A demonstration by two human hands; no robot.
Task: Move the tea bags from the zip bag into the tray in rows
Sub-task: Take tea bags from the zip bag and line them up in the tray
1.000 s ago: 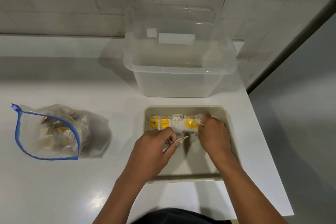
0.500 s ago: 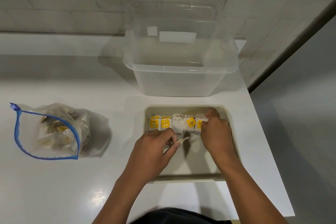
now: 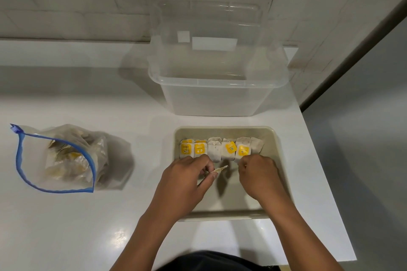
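A beige tray (image 3: 224, 128) lies on the white table in front of me. Along its far side runs a row of several tea bags (image 3: 221, 149), some with yellow tags facing up. My left hand (image 3: 185, 180) is over the tray's left part and pinches one tea bag (image 3: 221, 169) edge-on between thumb and fingers. My right hand (image 3: 259, 177) hovers just in front of the row's right end, its fingers curled with nothing visible in them. The open zip bag (image 3: 59, 158) with a blue seal lies at the left, with more tea bags inside.
A large clear plastic bin (image 3: 218, 94) stands directly behind the tray. The table's right edge (image 3: 317, 160) runs close beside the tray, with grey floor beyond. A tiled wall backs the table. Bare table surface lies between the zip bag and the tray.
My right hand has let go of the tea bag at the row's right end and drawn back toward me. The left hand still holds its tea bag in about the same place.
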